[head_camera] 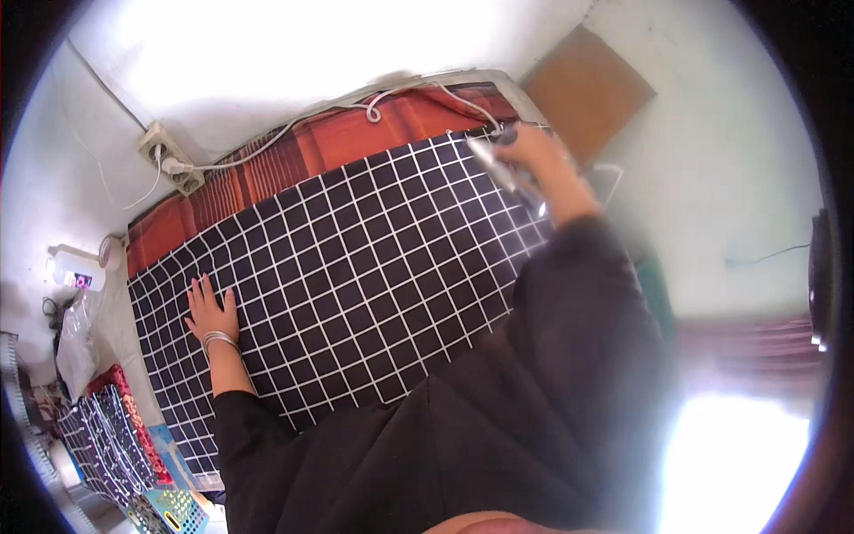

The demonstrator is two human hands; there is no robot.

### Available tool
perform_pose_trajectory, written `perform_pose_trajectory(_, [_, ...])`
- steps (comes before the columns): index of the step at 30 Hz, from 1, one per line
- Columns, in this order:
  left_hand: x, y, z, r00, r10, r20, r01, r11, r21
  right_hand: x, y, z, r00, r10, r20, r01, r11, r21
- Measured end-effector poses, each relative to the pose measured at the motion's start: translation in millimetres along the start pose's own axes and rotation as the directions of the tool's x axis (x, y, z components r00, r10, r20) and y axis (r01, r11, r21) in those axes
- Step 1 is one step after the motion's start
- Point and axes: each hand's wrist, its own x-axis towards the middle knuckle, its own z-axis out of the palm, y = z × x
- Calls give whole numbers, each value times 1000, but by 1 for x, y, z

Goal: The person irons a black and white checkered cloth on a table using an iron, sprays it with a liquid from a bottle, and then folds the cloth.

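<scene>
A dark cloth with a white grid pattern (347, 280) is spread over the surface before me. My left hand (215, 314) lies on the cloth's left part, palm down with fingers apart, a silver bangle at the wrist. At the far right corner, my right hand (548, 167) grips what looks like a clothes iron (495, 165), blurred by motion. The iron is tilted, its pale metallic side showing; whether it touches the cloth is unclear. A white cord (267, 143) runs from near the iron to a socket block.
Under the grid cloth lies a red-orange plaid cloth (367, 137). The socket block (170, 157) holds plugs by the wall. Left stand a tape roll (111, 252), a labelled plastic bottle (77, 268) and folded grid fabric (110, 440) near a perforated basket (183, 512). A brown board (587, 93) is at right.
</scene>
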Motion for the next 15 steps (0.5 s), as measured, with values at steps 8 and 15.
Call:
perform_pose_trajectory(8, [-5,-12,2,999,-14,-42,15,999,29,-98,6,6,992,98,-74,-100,995,-26])
perform_pose_trajectory(15, [-3,-7,-6,1000,-15,-14,17,997,80,20,49,-4,954,165,-250,-170,985,1])
